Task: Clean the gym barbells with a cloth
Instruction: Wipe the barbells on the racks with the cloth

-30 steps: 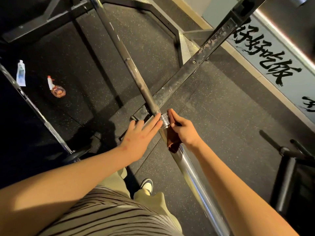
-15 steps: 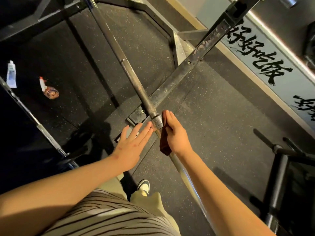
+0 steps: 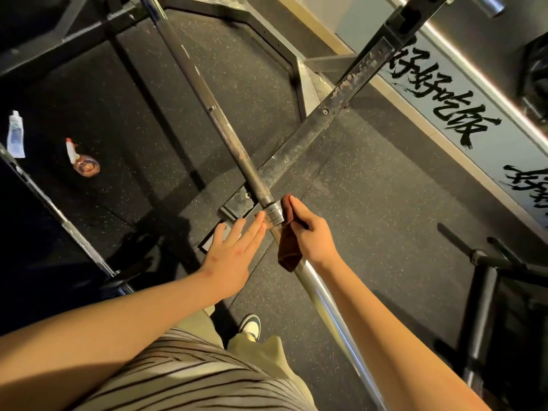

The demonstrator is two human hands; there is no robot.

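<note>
Head view: the barbell (image 3: pixel 225 137) is only partly in frame. Its dark shaft is cut off by the top edge, and its shiny sleeve (image 3: pixel 323 298) slips behind the right forearm before leaving at the bottom edge, so neither end shows. What carries the bar cannot be made out. Its long axis runs on a diagonal from upper left, far from the person, to lower right, close to the body, above the speckled rubber floor (image 3: pixel 370 203). It crosses over a scuffed steel rack beam (image 3: pixel 335 102) that slants the other way.

The ribbed collar (image 3: pixel 274 216) sits between the two hands. The left hand (image 3: pixel 234 256) is flat with its fingers straight and together, holding nothing; its fingertips touch the left side of the collar. The right hand (image 3: pixel 311 235) pinches a brown cloth (image 3: pixel 289 250) between thumb and fingers and holds it against the right side of the collar. The palm hides the middle of the cloth, and the loose end hangs down over the sleeve.

At far left a spray bottle (image 3: pixel 84 161) and a small white tube (image 3: pixel 15 134) lie on the floor, well apart from the bar. A second bar (image 3: pixel 59 215) in shadow beside them is hard to make out. A shoe (image 3: pixel 250 326) shows below the hands.
</note>
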